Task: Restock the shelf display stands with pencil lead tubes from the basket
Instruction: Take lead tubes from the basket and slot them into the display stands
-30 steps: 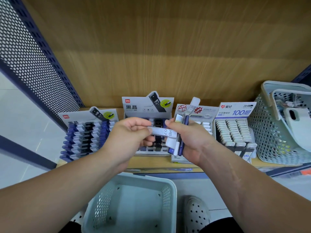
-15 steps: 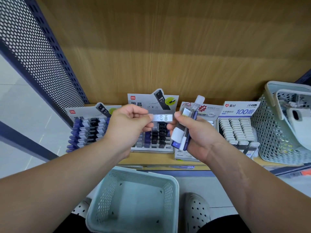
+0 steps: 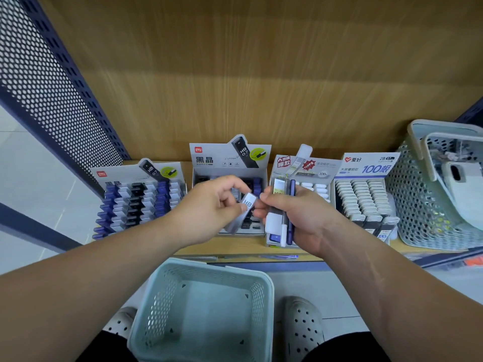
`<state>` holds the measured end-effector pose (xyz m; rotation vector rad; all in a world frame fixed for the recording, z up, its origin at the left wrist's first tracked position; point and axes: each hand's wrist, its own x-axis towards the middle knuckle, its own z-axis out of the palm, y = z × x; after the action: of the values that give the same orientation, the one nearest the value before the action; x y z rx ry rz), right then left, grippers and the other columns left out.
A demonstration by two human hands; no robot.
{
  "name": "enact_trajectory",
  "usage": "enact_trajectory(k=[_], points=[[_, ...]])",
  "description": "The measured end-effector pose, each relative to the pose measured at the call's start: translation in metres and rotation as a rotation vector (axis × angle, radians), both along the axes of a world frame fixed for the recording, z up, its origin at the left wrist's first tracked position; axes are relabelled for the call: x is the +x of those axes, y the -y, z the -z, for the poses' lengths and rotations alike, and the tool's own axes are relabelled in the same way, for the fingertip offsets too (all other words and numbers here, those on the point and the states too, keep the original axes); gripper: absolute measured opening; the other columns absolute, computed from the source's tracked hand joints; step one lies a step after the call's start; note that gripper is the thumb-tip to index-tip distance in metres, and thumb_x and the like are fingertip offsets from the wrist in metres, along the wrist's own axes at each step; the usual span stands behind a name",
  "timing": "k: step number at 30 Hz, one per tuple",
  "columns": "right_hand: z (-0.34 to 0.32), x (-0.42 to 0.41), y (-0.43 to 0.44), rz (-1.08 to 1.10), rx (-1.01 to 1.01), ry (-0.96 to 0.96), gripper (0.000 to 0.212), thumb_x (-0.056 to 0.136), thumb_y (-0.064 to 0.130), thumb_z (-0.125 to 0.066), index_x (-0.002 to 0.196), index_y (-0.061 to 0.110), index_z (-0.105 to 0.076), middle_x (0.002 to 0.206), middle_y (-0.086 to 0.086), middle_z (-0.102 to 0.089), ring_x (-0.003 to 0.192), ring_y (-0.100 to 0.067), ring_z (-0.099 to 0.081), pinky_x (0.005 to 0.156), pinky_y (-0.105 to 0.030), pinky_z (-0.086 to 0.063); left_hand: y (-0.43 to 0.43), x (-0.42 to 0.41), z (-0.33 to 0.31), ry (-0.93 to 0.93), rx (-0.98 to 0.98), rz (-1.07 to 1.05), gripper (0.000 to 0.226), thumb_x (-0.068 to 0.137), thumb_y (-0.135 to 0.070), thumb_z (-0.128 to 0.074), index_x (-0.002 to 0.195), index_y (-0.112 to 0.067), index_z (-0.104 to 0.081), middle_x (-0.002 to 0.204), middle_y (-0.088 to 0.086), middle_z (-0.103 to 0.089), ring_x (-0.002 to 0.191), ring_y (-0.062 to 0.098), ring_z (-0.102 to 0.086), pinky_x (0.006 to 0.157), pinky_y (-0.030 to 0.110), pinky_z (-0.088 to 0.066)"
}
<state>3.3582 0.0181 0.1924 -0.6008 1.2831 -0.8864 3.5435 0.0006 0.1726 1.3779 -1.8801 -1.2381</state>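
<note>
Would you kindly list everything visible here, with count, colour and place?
Display stands: four, white-grey, side by side on the shelf.
HB tube: one, white-grey, in the left grip.
Tube bundle: several, white and blue, in the right grip.
Low basket: one, pale green, below the shelf edge.
Shelf basket: one, pale green, right end of shelf.
Side panel: one, dark blue, perforated, left.
Shelf: one, wood, under the stands.
Shoes: two, pale grey, beside the low basket.
Left grip: one hand, pinching the HB tube.
Right grip: one hand, holding the tube bundle.
</note>
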Motion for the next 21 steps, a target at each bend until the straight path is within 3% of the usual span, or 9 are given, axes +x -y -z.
enact_trajectory(k=[2, 4, 7, 10, 18, 21], points=[[0.003, -0.003, -0.002, -0.015, -0.002, -0.026, 0.009, 0.095, 0.002, -0.066, 0.100, 0.009, -0.063, 0.084, -0.013, -0.074, 0.072, -0.023, -0.074, 0.075, -0.034, -0.060, 0.004, 0.000, 0.003, 0.014, 0.004, 0.004, 0.019, 0.091, -0.012, -0.067, 0.099, -0.026, -0.057, 0.073, 0.004, -0.065, 0.058, 0.025, -0.063, 0.052, 0.031, -0.048], [0.005, -0.006, -0.004, -0.011, -0.007, -0.085, 0.008, 0.095, 0.003, -0.066, 0.098, 0.009, -0.062, 0.083, -0.012, -0.073, 0.071, -0.022, -0.073, 0.073, -0.033, -0.059, 0.009, 0.000, 0.010, 0.052, -0.011, -0.021, 0.024, 0.088, -0.008, -0.068, 0.092, -0.027, -0.054, 0.075, 0.000, -0.063, 0.057, 0.025, -0.063, 0.058, 0.037, -0.050], [0.008, -0.014, -0.005, 0.018, -0.005, -0.133, 0.008, 0.096, 0.003, -0.066, 0.095, 0.009, -0.062, 0.081, -0.012, -0.070, 0.067, -0.021, -0.070, 0.061, -0.027, -0.057, 0.017, 0.002, 0.023, 0.112, -0.018, -0.075, 0.026, 0.085, -0.003, -0.068, 0.091, -0.025, -0.056, 0.071, -0.002, -0.061, 0.053, 0.013, -0.054, 0.055, 0.026, -0.043], [0.009, -0.022, -0.004, 0.020, -0.008, -0.124, 0.009, 0.096, 0.002, -0.065, 0.094, 0.010, -0.061, 0.080, -0.011, -0.068, 0.065, -0.021, -0.067, 0.061, -0.028, -0.055, 0.025, 0.002, 0.039, 0.185, -0.002, -0.075, 0.027, 0.085, -0.006, -0.071, 0.099, -0.027, -0.063, 0.073, 0.001, -0.067, 0.060, 0.015, -0.059, 0.061, 0.024, -0.046], [0.006, -0.036, 0.000, 0.054, -0.031, -0.097, 0.015, 0.095, -0.002, -0.064, 0.087, 0.010, -0.059, 0.073, -0.012, -0.063, 0.061, -0.020, -0.059, 0.060, -0.027, -0.054, 0.030, -0.001, 0.060, 0.263, -0.062, -0.091, 0.018, 0.085, -0.013, -0.076, 0.072, -0.021, -0.066, 0.066, -0.004, -0.068, 0.061, 0.013, -0.064, 0.057, 0.022, -0.049], [0.007, -0.040, 0.002, 0.052, -0.031, -0.096, 0.012, 0.095, 0.000, -0.065, 0.090, 0.010, -0.060, 0.075, -0.011, -0.064, 0.062, -0.019, -0.061, 0.063, -0.029, -0.053, 0.033, 0.001, 0.066, 0.321, -0.077, -0.051, 0.019, 0.082, -0.011, -0.079, 0.069, -0.021, -0.069, 0.073, -0.007, -0.066, 0.066, 0.010, -0.063, 0.065, 0.026, -0.051]])
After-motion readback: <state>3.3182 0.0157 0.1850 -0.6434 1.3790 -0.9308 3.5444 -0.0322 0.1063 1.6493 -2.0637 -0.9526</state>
